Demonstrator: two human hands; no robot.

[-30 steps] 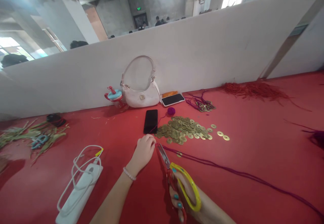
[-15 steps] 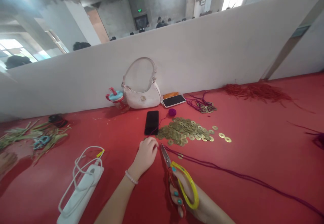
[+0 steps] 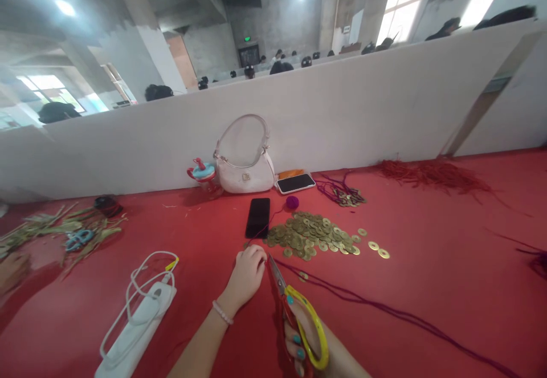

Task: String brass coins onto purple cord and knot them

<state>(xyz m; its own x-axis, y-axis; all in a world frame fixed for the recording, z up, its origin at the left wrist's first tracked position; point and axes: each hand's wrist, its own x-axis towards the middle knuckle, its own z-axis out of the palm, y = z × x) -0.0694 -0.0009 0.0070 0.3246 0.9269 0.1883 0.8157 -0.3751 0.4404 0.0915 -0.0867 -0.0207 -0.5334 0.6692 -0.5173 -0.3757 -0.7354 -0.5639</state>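
My left hand [image 3: 248,274] rests on the red table, fingers curled and pinching the end of a dark purple cord [image 3: 384,307] that runs off to the right. My right hand [image 3: 314,349], low in the frame, grips yellow-and-red handled scissors [image 3: 294,309] whose blades point up toward the pinched cord end, right beside my left fingers. A heap of brass coins with holes [image 3: 311,235] lies just beyond, with a few loose ones to its right.
A black phone [image 3: 257,218], a purple thread ball [image 3: 292,202], a white handbag [image 3: 244,164], a second phone [image 3: 296,183] and a small cup [image 3: 204,174] stand against the white partition [image 3: 363,104]. A white power strip with cable [image 3: 137,321] lies left. Red cords [image 3: 431,173] lie right.
The view has tilted upward, so everything sits lower in the frame. Both hands keep their hold; the scissors stay close to the pinched cord end.
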